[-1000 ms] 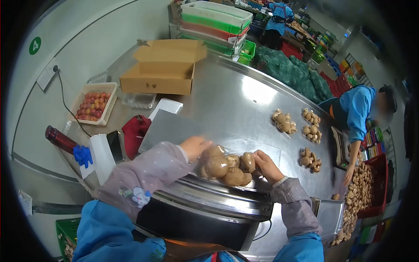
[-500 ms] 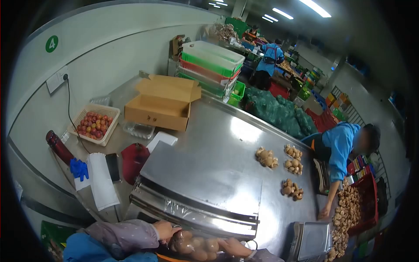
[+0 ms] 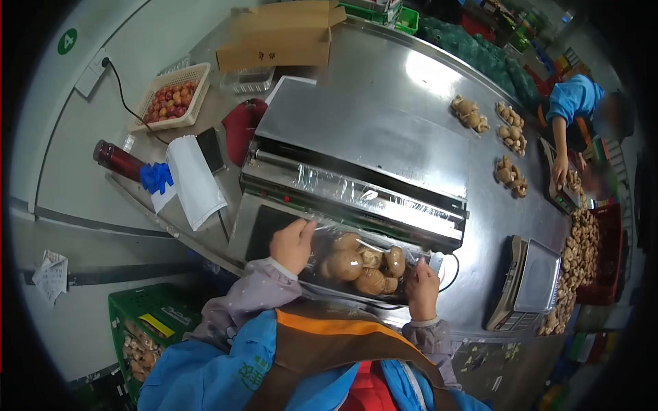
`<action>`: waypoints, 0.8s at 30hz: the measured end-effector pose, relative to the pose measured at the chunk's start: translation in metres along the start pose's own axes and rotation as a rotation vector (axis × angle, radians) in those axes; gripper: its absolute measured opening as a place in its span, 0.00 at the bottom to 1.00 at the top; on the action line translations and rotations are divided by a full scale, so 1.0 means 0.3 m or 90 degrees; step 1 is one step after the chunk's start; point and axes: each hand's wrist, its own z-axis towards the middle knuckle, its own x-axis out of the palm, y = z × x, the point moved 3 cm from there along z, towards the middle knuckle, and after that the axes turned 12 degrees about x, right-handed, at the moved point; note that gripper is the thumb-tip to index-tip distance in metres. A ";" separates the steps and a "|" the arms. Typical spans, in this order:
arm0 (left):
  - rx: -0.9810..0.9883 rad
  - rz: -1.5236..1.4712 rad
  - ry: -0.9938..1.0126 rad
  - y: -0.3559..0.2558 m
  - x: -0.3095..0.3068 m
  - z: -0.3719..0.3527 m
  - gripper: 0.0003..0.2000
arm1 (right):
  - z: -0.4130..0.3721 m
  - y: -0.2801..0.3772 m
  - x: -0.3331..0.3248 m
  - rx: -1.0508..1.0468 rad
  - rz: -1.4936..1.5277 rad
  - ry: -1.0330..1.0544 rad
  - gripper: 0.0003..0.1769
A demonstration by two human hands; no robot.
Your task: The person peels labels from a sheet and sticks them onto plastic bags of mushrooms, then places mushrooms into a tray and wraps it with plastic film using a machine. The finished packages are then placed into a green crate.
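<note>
Brown mushrooms [image 3: 367, 266] lie in front of me under clear, shiny plastic film [image 3: 321, 229], on the near part of a film-wrapping machine [image 3: 356, 192]. My left hand [image 3: 293, 246] is closed in a pinch on the film at the left of the mushrooms. On the opposite side my right hand [image 3: 423, 291] is closed too, fingers pinched on the film edge. Whether a tray sits beneath the mushrooms is hard to make out. Just beyond them runs the machine's film-covered metal bar, and a dark plate [image 3: 264, 233] lies beside my left hand.
Several mushroom piles [image 3: 510, 175] sit on the steel table [image 3: 384, 89]. At right are a weighing scale [image 3: 531, 281], a heap of mushrooms [image 3: 582, 240] and a co-worker's hand [image 3: 561, 171] at another scale. A fruit basket [image 3: 168, 103], carton [image 3: 274, 41] and flask [image 3: 120, 159] stand left.
My view has tilted down toward the machine. Both hands have moved from around the wrapped mushrooms out to the film at either side. The co-worker's hand has shifted onto the far scale.
</note>
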 end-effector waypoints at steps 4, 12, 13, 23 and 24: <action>0.248 0.336 -0.009 0.061 -0.011 -0.043 0.10 | -0.030 0.069 0.006 -0.582 -0.665 -0.383 0.18; 0.472 -0.457 0.200 -0.181 0.003 -0.050 0.10 | -0.050 -0.018 0.244 -0.299 -0.725 0.098 0.14; 0.376 -0.440 0.327 -0.128 0.082 -0.135 0.10 | -0.068 -0.042 0.246 -0.275 -0.768 0.218 0.14; 0.536 -0.801 0.005 -0.228 0.383 -0.422 0.15 | -0.190 0.110 0.433 -0.513 -1.379 0.804 0.23; 0.479 -0.830 -0.002 -0.195 0.346 -0.438 0.15 | -0.271 0.205 0.502 -0.378 -1.094 0.872 0.23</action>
